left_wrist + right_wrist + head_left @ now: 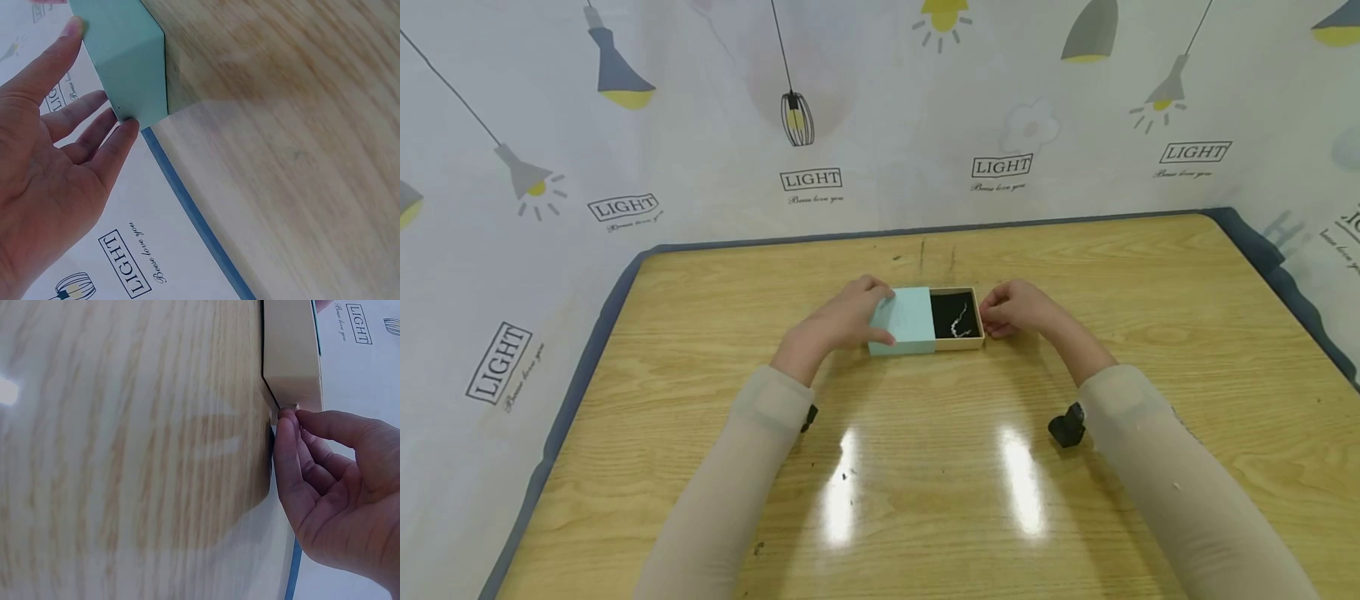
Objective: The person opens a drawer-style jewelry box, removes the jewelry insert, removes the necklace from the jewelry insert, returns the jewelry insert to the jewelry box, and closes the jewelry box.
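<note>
Mint cover (pixel 904 318): flat on the table (pixel 936 417).
Left hand (pixel 847 315): at the cover's left, your thumb and fingers grip its edges.
Tray (pixel 961 343): jutting from the cover's right, chain (pixel 956 325) inside.
Right hand (pixel 1019 308): farther right, your thumb and forefinger pinch the tray's end, perhaps a tab.

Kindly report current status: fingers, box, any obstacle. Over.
Left fingers hold mint cover; right fingers pinch at end of drawer. Drawer partly out, silvery chain inside. No visible obstruction.

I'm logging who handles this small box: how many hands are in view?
2: the left hand grips the left end of the mint cover; the right hand pinches at the right end of the drawer. None seems hidden.
</note>
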`<state>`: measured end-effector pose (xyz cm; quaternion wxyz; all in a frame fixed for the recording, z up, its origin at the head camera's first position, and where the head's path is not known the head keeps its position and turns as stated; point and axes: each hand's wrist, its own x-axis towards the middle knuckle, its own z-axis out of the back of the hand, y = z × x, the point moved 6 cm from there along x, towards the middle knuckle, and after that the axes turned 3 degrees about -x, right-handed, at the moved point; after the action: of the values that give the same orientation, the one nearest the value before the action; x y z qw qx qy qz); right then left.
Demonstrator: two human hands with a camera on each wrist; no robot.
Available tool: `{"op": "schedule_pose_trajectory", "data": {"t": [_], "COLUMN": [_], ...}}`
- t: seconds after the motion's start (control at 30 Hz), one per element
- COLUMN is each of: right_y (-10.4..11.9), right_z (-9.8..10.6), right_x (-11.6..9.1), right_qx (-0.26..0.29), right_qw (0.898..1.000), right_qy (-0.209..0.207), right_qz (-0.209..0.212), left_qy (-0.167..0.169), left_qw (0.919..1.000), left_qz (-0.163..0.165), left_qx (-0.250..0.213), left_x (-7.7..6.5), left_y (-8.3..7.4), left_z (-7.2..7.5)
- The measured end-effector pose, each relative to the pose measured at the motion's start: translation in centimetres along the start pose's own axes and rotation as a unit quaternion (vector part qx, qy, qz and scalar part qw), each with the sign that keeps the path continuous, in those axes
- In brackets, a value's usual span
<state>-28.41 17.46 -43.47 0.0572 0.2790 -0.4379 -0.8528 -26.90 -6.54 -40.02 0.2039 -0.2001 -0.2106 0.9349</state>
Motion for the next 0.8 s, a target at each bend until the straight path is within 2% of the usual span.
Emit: {"op": "schedule_pose_trajectory", "data": {"t": [0.53,0.67,0.8], "right_y": [-0.2,0.2,1.0], "right_z": [0.2,0.7,1.7], "right_x": [0.0,-0.3,-0.8], "right_qx": [-0.006,-0.041,-0.091], "right_qw": [1.000,0.999,0.993], "right_qy": [0.001,-0.027,-0.069], "right_qz": [0.002,0.005,0.013], "left_qy": [0.002,0.000,-0.002], "left_qw": [1.0000,1.0000,1.0000], "left_qz": [-0.001,-0.002,-0.004], "left_qx": [-0.003,-0.005,-0.005], "left_x": [0.1,0.0,0.0], "left_y": [0.2,0.1,0.1], "left_z": [-0.1,-0.1,0.0]}}
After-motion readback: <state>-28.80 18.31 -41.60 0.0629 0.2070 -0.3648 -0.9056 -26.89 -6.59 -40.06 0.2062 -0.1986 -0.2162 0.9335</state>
